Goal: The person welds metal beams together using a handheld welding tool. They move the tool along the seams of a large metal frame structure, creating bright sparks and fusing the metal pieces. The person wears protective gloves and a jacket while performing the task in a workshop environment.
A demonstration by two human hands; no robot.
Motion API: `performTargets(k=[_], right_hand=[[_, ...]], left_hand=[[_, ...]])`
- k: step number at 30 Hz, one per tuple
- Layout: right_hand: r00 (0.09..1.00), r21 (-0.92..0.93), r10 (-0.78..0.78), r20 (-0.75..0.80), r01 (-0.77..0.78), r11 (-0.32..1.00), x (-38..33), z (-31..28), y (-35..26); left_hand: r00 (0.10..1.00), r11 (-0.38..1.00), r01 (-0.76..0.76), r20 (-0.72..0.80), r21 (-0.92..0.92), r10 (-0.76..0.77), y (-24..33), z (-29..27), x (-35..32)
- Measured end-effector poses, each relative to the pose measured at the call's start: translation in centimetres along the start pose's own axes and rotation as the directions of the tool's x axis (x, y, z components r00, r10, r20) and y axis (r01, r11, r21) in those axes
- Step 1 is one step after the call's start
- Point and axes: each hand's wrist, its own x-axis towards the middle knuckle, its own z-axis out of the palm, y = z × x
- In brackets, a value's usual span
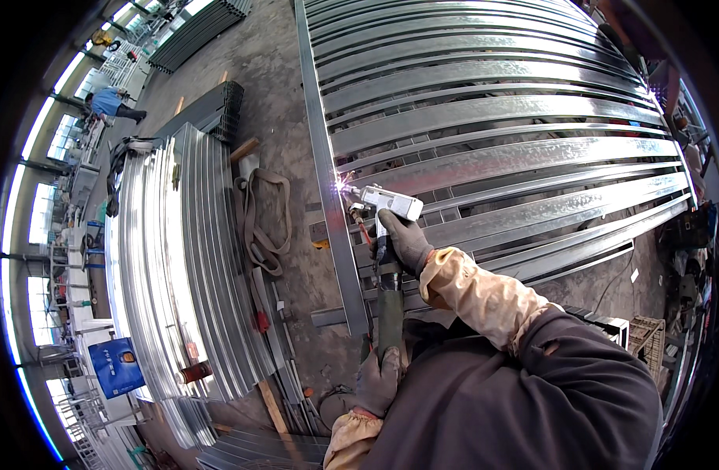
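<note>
My right hand, in a grey glove, is closed around the grip of a white and silver handheld welding gun. The gun's nozzle points left at the long side bar of a metal frame, where a bright purple-white spark glows. Lower down, my gloved left hand is wrapped around the green-sleeved hose that hangs from the gun. The frame's many parallel silver slats run off to the right from the side bar. Tan protective sleeves cover both my forearms.
Left of the frame stands a stack of silver metal profiles, with a blue box at its edge. A beige strap lies looped on the concrete floor. Far left, a person in blue bends over. Another bright spark shows at the frame's far right.
</note>
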Motion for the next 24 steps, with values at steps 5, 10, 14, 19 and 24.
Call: performTargets(k=[5, 10, 14, 19, 24], right_hand=[[1.0, 0.007, 0.003, 0.007, -0.003, 1.0, -0.7, 0.5, -0.4], [1.0, -0.015, 0.019, -0.019, -0.019, 1.0, -0.7, 0.3, -0.3], [1.0, -0.036, 0.012, -0.001, -0.012, 0.999, -0.5, 0.0, 0.1], [1.0, -0.042, -0.021, -0.016, 0.02, 0.999, -0.9, 0.3, 0.0], [1.0, -0.061, -0.026, -0.014, 0.025, 0.998, -1.0, 0.3, 0.1]], left_hand=[[0.998, 0.998, -0.012, -0.056, 0.066, 0.015, -0.4, 0.1, -0.3], [0.998, 0.997, 0.04, -0.045, 0.071, -0.037, 0.3, 0.0, -0.5], [0.998, 0.997, -0.018, -0.066, 0.073, 0.023, -0.7, 0.2, -0.5], [0.998, 0.999, -0.027, -0.047, 0.037, 0.029, -1.2, 0.2, -0.5], [1.0, 1.0, -0.018, -0.025, 0.004, 0.018, -1.4, 0.1, -0.6]])
